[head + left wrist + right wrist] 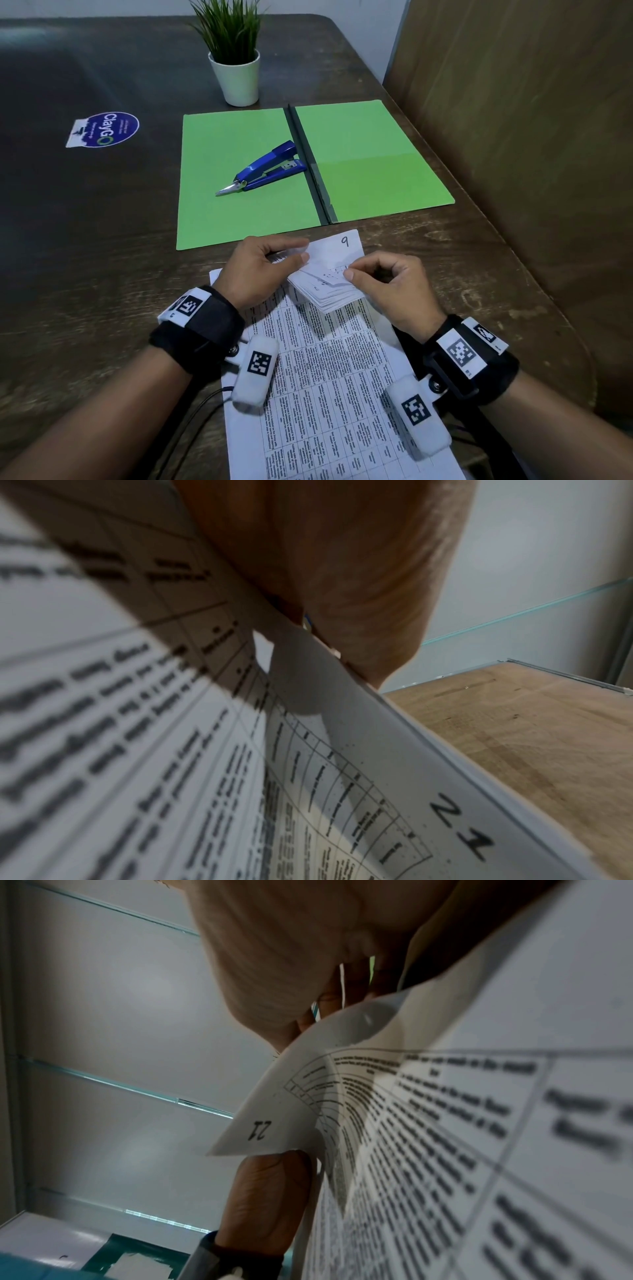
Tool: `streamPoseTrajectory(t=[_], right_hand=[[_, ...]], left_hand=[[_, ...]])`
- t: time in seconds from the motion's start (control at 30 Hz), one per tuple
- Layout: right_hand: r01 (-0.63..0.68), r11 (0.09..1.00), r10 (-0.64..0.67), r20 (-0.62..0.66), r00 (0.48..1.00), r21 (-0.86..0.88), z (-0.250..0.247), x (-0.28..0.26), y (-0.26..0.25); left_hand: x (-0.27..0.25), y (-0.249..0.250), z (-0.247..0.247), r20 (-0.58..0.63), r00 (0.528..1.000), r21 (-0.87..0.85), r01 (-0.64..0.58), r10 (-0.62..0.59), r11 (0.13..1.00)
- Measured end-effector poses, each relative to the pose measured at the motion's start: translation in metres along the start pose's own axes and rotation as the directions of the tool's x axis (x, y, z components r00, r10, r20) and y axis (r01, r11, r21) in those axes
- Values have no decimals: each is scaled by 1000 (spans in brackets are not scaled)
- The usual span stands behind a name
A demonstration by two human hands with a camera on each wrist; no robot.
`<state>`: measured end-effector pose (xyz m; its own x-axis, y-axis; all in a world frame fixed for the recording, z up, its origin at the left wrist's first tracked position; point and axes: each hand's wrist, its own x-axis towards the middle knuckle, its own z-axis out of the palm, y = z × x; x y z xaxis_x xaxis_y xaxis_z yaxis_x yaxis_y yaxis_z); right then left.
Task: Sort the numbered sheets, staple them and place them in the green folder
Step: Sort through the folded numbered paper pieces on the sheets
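A stack of printed numbered sheets (pixel 325 377) lies on the table in front of me, its far end bent up and back. My left hand (pixel 303 251) pinches the lifted ends at their left side. My right hand (pixel 352 272) pinches the corner of one sheet between thumb and forefinger. A sheet marked 9 (pixel 344 245) shows behind the fanned edges. In the wrist views a curled sheet marked 21 (pixel 445 818) (pixel 260 1129) hangs under the fingers. The green folder (pixel 239 192) lies open and flat beyond, with the blue stapler (pixel 267 168) on its left half.
A white pot with a green plant (pixel 236 75) stands behind the folder. A blue round sticker (pixel 106 128) is on the dark table at the left. A brown wooden panel (pixel 513 137) runs along the table's right side. Cables trail from both wristbands.
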<state>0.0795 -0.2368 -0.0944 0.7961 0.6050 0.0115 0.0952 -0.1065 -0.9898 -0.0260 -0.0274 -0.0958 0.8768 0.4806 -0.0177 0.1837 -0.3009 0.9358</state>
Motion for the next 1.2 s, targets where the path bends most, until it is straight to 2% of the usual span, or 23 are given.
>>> streamPoseTrajectory(t=[0.13, 0.3, 0.6, 0.7, 1.03, 1.13, 1.2], right_hand=[[-9, 999, 10, -22, 1000, 32, 1, 0, 1], [9, 999, -3, -111, 994, 54, 1, 2, 4], [26, 997, -39, -184, 982, -70, -1, 5, 1], [53, 988, -73, -136, 988, -146, -3, 5, 0], [119, 979, -134, -85, 987, -168, 3, -1, -6], [97, 987, -106, -64, 992, -131, 2, -1, -9], [33, 994, -42, -87, 995, -103, 2, -1, -6]], left_hand=[[-1, 1, 0, -8, 1000, -6, -11, 11, 1000], [-1, 2, 0, -20, 999, -21, -27, 26, 999], [0, -1, 0, 5, 997, -23, -74, 74, 997], [1, -4, -1, 9, 997, -26, -71, 71, 997], [-1, 3, 1, -6, 998, -32, -56, 56, 998], [0, 3, 2, -16, 999, -21, -36, 36, 999], [0, 0, 2, -18, 1000, -51, -25, 24, 998]])
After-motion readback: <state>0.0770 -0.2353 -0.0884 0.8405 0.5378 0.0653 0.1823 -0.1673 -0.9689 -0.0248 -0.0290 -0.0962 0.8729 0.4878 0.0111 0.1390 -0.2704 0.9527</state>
